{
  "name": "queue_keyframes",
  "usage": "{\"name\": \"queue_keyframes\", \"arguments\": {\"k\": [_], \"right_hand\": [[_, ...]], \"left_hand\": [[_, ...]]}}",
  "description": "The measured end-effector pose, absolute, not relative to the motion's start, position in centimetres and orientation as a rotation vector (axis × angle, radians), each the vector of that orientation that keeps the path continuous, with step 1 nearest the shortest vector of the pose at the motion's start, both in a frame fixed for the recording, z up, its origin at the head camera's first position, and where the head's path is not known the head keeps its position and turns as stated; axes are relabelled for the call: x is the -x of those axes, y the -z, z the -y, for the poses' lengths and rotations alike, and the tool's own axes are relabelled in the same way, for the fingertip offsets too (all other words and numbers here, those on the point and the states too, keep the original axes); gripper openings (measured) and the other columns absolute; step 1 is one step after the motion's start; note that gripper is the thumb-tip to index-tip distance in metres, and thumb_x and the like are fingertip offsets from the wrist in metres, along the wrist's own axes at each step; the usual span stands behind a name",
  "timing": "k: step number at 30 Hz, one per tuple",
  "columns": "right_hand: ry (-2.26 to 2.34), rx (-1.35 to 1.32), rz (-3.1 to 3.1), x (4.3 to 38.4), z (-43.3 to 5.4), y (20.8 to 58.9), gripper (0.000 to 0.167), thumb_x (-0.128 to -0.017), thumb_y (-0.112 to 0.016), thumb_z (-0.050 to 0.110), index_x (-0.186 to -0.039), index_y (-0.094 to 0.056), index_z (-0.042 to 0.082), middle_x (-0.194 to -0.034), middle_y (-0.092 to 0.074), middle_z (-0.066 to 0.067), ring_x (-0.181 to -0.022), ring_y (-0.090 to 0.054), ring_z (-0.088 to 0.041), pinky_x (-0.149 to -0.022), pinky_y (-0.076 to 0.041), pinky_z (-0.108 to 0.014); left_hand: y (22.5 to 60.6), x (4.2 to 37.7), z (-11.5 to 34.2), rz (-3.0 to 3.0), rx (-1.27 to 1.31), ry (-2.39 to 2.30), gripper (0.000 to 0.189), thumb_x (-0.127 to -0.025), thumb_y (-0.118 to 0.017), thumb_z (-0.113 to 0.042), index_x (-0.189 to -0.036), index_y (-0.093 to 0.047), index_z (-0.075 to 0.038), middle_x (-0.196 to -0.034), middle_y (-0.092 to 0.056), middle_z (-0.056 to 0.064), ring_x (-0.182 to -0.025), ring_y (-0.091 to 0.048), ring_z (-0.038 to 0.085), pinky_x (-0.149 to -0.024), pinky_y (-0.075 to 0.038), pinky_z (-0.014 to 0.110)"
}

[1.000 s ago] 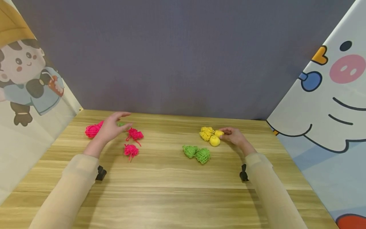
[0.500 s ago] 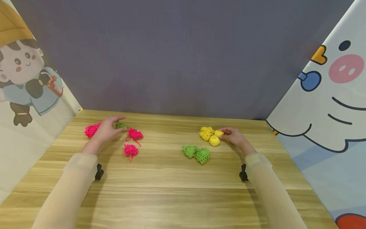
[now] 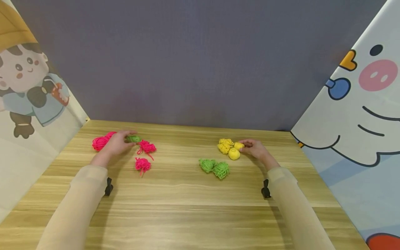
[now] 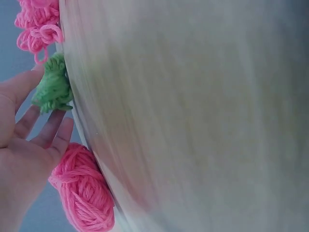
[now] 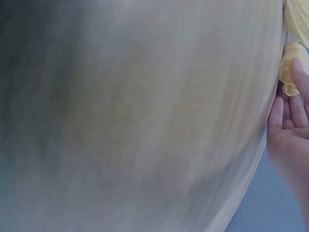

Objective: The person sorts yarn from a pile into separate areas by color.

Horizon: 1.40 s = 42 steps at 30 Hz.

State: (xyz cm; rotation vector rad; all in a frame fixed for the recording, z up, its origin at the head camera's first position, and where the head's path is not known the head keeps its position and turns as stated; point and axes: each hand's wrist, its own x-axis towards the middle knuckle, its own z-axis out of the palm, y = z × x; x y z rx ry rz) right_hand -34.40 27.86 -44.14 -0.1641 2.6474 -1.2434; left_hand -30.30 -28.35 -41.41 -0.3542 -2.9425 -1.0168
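My left hand (image 3: pixel 118 143) is at the back left of the table, its thumb and fingers round a small green yarn ball (image 3: pixel 133 139). In the left wrist view the thumb touches one side of the green yarn (image 4: pixel 53 87), and the fingertips are partly hidden behind it. Pink yarn (image 3: pixel 101 142) lies left of that hand, partly covered by it. At the back right, my right hand (image 3: pixel 257 149) pinches a yellow yarn ball (image 3: pixel 239 146). Its thumb lies over the yellow yarn (image 5: pixel 288 72) in the right wrist view. Another yellow ball (image 3: pixel 234 153) and looser yellow yarn (image 3: pixel 225 146) sit beside it.
Two small pink yarn bundles (image 3: pixel 146 147) lie right of the left hand, one nearer the front. Two green yarn balls (image 3: pixel 221 170) touch each other in front of the yellow group. A grey panel (image 3: pixel 193 69) stands behind the wooden table (image 3: pixel 181 215); printed panels flank it.
My left hand has lowered over the green yarn ball, and its thumb and fingers have drawn closer round it. The right hand has stayed in place on the yellow ball.
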Motion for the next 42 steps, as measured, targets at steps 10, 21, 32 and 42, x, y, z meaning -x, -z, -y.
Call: {"name": "queue_keyframes", "arguments": {"k": [10, 21, 32, 42], "right_hand": [[1.231, 0.179, -2.660, 34.4, -27.8, 44.3, 0.044, -0.089, -0.067, 0.023, -0.129, -0.056, 0.006, -0.131, -0.054, -0.019, -0.122, -0.049, -0.033, -0.101, -0.042, -0.046], [1.262, 0.167, -2.647, 34.3, -27.5, 44.3, 0.045, -0.089, -0.067, 0.022, -0.129, -0.055, 0.007, -0.132, -0.054, -0.019, -0.124, -0.048, -0.033, -0.102, -0.041, -0.046], [1.272, 0.161, -2.632, 34.3, -27.7, 44.3, 0.045, -0.089, -0.066, 0.021, -0.130, -0.054, 0.006, -0.133, -0.053, -0.019, -0.124, -0.047, -0.033, -0.103, -0.040, -0.046], [1.275, 0.164, -2.630, 34.4, -27.8, 44.3, 0.045, -0.090, -0.066, 0.021, -0.130, -0.054, 0.005, -0.132, -0.054, -0.019, -0.123, -0.048, -0.033, -0.102, -0.041, -0.045]], "left_hand": [[42.0, 30.7, 28.4, 3.006, 0.381, 0.976, 0.047, -0.090, -0.062, -0.010, -0.133, -0.048, 0.002, -0.128, -0.050, 0.028, -0.103, -0.056, 0.039, -0.087, -0.047, 0.050], [41.9, 30.5, 28.1, 3.018, 0.367, 0.986, 0.043, -0.091, -0.061, -0.010, -0.130, -0.049, 0.004, -0.123, -0.052, 0.030, -0.105, -0.055, 0.044, -0.088, -0.046, 0.053], [41.0, 29.9, 28.0, 2.992, 0.231, 1.001, 0.041, -0.091, -0.061, -0.015, -0.125, -0.047, 0.002, -0.116, -0.055, 0.030, -0.109, -0.053, 0.044, -0.090, -0.044, 0.054], [40.2, 29.4, 28.0, 2.981, 0.226, 0.998, 0.039, -0.091, -0.059, -0.015, -0.124, -0.045, 0.001, -0.119, -0.052, 0.031, -0.109, -0.052, 0.045, -0.086, -0.047, 0.053]]}}
